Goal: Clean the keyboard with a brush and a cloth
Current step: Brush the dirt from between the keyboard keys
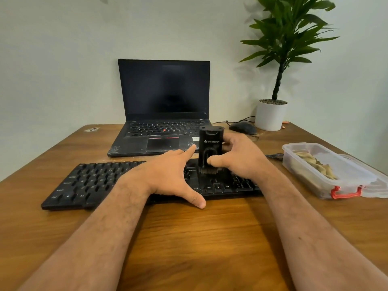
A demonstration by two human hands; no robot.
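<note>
My right hand (237, 156) grips the black brush (210, 150) upright, thumb curled across its front face and fingers wrapped behind it; the bristles at its lower end touch the keys of the black keyboard (100, 181) in the zone just above the arrow keys, towards the right end. My left hand (168, 175) lies spread wide over the middle of the keyboard, fingers straight, the thumb reaching down over the front edge onto the wooden table (189, 238), the index finger extended towards the brush and ending just beside it; whether it touches the brush I cannot tell. The keyboard lies flat across the table, parallel to its near edge. The cloth (317, 164), tan and crumpled, sits inside a clear plastic container (302, 171) with a red latch, on the table to the right of the keyboard and apart from it. Behind the keyboard stands an open black laptop (163, 106), screen dark. To its right lie a dark mouse (243, 128) with a cable, and a potted plant (273, 110) in a white pot near the wall.
</note>
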